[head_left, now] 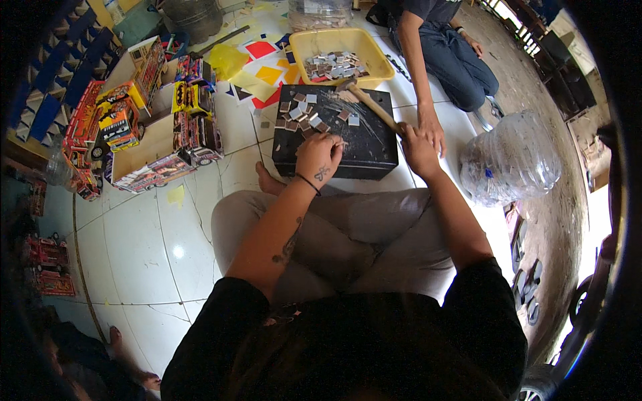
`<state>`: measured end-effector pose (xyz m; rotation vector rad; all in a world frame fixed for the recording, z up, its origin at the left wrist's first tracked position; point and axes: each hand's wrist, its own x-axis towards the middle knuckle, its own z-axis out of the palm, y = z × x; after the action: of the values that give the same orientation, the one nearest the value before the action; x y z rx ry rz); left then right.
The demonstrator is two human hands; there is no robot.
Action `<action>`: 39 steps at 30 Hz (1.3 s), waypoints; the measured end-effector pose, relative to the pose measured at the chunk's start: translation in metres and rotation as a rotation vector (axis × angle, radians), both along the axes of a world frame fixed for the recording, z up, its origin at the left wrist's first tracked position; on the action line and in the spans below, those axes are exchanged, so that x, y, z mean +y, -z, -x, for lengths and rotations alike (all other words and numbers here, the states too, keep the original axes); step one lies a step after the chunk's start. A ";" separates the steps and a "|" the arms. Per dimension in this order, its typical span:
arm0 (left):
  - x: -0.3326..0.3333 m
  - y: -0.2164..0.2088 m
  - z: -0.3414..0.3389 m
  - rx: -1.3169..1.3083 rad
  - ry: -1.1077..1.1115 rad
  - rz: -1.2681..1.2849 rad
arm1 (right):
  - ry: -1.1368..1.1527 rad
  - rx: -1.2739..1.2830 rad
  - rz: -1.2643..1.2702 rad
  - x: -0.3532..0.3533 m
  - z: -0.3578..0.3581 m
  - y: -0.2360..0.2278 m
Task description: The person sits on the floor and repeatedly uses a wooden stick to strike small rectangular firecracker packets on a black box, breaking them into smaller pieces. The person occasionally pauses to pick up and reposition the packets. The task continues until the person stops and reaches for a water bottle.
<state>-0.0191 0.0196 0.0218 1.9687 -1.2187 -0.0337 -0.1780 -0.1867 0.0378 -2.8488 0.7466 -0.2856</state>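
Observation:
My right hand [420, 155] is wrapped round the wooden handle of a hammer [376, 108], whose head lies over the far edge of a black box [364, 164]. Above the box's near side, my left hand [319, 155] is closed, fingertips together; what it pinches, if anything, is too small to make out. Just beyond those fingers, small square tiles [315, 122], some brown and some silvery, lie loosely on the scratched box top. A co-worker's hand [433, 134] hangs close beside my right hand.
Beyond the box stands a yellow basin [382, 67] holding many small tiles. Toy trucks [157, 157] of printed board crowd the left. Coloured sheets [269, 75] lie farther back. A large clear plastic bottle [511, 160] stands at right, near the kneeling co-worker's legs [458, 73].

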 end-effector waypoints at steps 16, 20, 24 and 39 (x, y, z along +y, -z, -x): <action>-0.082 -0.092 -0.153 1.154 0.141 0.171 | 0.168 -0.302 0.016 0.000 0.006 -0.021; -0.051 -0.083 -0.151 0.651 0.083 0.076 | 0.192 -0.464 0.017 0.002 0.008 -0.034; 0.040 -0.042 -0.084 0.534 0.245 0.016 | 0.154 -0.549 -0.033 -0.002 0.011 -0.027; 0.321 0.025 0.090 0.218 -0.378 -0.367 | 0.015 -0.717 0.071 0.000 -0.001 -0.011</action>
<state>-0.1089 0.3407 -0.0032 2.4129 -0.7220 -0.2896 -0.1767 -0.1868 0.0483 -2.4991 0.5983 -1.2590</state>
